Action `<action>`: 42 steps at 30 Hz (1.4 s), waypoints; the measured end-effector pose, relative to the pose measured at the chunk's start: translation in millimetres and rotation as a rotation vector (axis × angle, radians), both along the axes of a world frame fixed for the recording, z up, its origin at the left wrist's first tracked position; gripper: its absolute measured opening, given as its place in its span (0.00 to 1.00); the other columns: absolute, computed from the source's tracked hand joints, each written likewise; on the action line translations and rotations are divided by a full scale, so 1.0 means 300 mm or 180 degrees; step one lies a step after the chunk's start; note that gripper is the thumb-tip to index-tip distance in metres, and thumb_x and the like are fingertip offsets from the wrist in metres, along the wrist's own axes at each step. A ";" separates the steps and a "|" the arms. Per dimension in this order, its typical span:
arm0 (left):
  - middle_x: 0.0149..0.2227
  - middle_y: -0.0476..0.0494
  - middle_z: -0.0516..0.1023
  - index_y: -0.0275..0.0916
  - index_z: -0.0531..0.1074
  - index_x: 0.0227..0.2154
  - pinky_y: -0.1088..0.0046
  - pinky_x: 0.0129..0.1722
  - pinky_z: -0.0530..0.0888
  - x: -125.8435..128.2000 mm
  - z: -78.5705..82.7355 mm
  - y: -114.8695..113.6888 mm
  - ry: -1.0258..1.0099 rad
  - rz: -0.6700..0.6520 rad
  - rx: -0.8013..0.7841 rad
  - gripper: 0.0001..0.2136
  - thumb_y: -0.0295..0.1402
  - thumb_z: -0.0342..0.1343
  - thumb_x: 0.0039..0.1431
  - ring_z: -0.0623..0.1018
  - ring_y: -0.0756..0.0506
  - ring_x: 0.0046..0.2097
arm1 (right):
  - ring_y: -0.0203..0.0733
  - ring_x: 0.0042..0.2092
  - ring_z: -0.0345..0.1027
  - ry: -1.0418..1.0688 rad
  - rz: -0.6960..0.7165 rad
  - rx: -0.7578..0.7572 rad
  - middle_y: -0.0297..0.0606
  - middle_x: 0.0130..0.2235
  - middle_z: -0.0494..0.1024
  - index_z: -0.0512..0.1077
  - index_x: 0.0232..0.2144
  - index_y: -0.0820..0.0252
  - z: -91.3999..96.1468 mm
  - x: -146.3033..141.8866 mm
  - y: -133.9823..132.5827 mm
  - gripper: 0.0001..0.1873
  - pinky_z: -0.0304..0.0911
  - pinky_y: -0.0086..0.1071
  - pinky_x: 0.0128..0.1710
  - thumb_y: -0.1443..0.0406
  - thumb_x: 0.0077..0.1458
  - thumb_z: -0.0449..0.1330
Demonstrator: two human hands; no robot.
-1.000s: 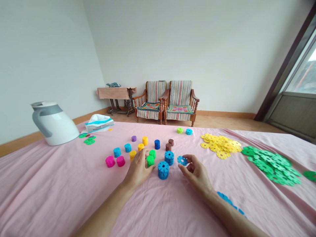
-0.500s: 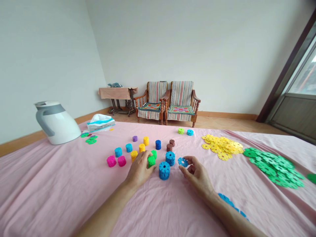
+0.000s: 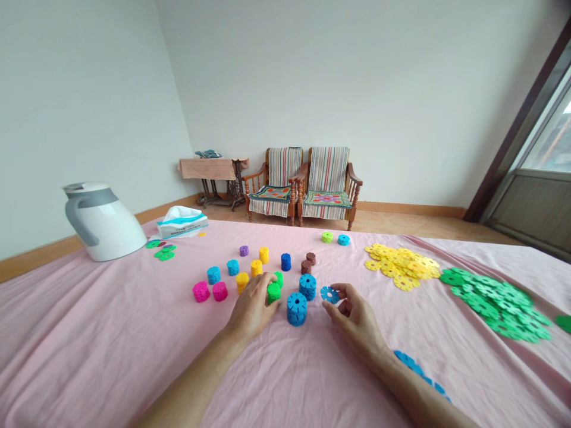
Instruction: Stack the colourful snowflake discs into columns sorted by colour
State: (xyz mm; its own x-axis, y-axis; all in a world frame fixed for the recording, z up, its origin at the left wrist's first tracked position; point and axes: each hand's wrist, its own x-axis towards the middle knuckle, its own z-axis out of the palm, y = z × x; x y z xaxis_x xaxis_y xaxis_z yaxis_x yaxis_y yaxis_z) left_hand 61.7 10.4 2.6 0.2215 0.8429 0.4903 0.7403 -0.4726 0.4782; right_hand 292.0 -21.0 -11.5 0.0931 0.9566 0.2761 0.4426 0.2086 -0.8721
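My right hand [image 3: 354, 318] pinches a single flat blue flower-shaped disc [image 3: 330, 294] just right of two blue disc stacks, the nearer one [image 3: 296, 308] and the farther one [image 3: 307, 286]. My left hand [image 3: 252, 308] rests on the pink cloth, its fingertips curled against a green stack [image 3: 273, 292]. More small stacks stand behind: pink [image 3: 200, 291], yellow [image 3: 241, 280], cyan [image 3: 213, 274], dark blue [image 3: 285, 261] and brown [image 3: 306, 266].
Loose yellow discs [image 3: 401, 263] and green discs [image 3: 495, 297] lie in piles on the right; blue discs [image 3: 417, 371] lie by my right forearm. A white kettle [image 3: 102, 220] and a tissue pack [image 3: 182, 221] sit at the far left. Two armchairs [image 3: 303, 185] stand beyond the table.
Almost nothing has moved. My right hand keeps the blue disc and has drifted very slightly; my left hand stays at the green stack.
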 end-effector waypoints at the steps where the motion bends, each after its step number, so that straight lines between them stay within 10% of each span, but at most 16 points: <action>1: 0.42 0.44 0.73 0.43 0.65 0.40 0.62 0.45 0.70 0.000 0.000 0.000 -0.0004 0.0000 -0.0002 0.18 0.21 0.58 0.46 0.73 0.42 0.46 | 0.34 0.21 0.61 0.0007 0.0002 -0.0018 0.28 0.22 0.67 0.65 0.40 0.60 0.001 0.000 0.000 0.18 0.54 0.27 0.21 0.57 0.48 0.57; 29: 0.35 0.45 0.73 0.38 0.64 0.45 0.69 0.37 0.72 0.001 0.067 -0.018 -0.0608 0.0570 0.0816 0.15 0.25 0.49 0.53 0.74 0.46 0.37 | 0.40 0.38 0.66 -0.0356 0.0498 0.0266 0.37 0.39 0.69 0.68 0.38 0.56 0.072 -0.163 0.005 0.17 0.63 0.33 0.36 0.68 0.42 0.61; 42: 0.32 0.47 0.73 0.38 0.65 0.44 0.71 0.37 0.72 -0.005 0.071 -0.023 -0.0601 0.0516 0.0850 0.15 0.23 0.48 0.52 0.74 0.47 0.35 | 0.38 0.35 0.67 -0.0505 0.0509 0.0452 0.37 0.38 0.71 0.67 0.40 0.56 0.104 -0.059 -0.060 0.11 0.63 0.32 0.33 0.62 0.53 0.55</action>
State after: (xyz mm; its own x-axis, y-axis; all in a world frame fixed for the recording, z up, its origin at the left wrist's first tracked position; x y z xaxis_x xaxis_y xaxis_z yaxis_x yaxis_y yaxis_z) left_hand 60.4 3.4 23.9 -0.0200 0.6963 0.7175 0.7262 -0.4832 0.4891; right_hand 274.4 -39.0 19.7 -0.1112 0.9063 0.4078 0.5229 0.4023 -0.7514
